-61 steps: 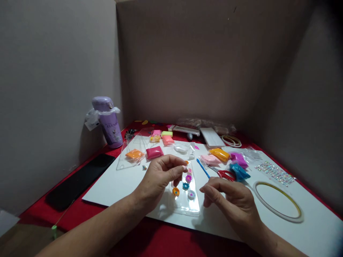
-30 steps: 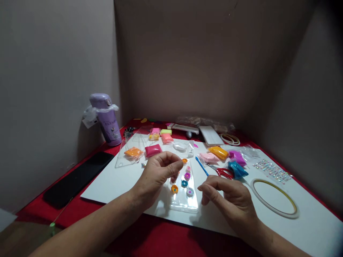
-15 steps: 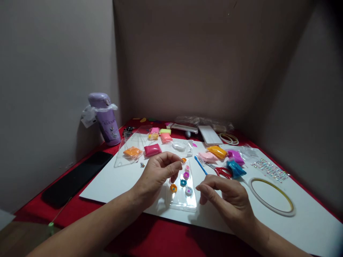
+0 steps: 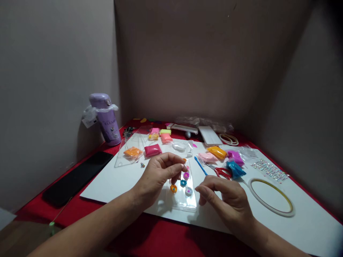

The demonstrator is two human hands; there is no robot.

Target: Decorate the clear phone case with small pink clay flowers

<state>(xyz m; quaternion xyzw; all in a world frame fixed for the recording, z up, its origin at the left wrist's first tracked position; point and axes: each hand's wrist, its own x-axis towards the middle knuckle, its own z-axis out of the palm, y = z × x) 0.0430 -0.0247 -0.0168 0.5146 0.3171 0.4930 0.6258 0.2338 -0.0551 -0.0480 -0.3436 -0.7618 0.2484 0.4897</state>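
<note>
Nearest on my feed, my right hand (image 4: 227,194) curls beside a clear phone case (image 4: 178,204) on a white board (image 4: 111,190); my left hand (image 4: 160,173) hangs above the case, fingertips drawn together, though I can't tell whether either hand grasps anything. Fine work among the case's clay-like flowers (image 4: 183,182) seems underway, calling next for a light touch. Farther, a purple flask (image 4: 108,123) reads "ELEM", the rest unreadable

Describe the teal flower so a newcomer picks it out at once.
On the white board, find the clear case by the right hand. On it, the teal flower sits just beyond the pale flower and nearer than the magenta flower. Among the flowers in view, it alone has teal petals; the orange flower has just a teal centre.
</note>
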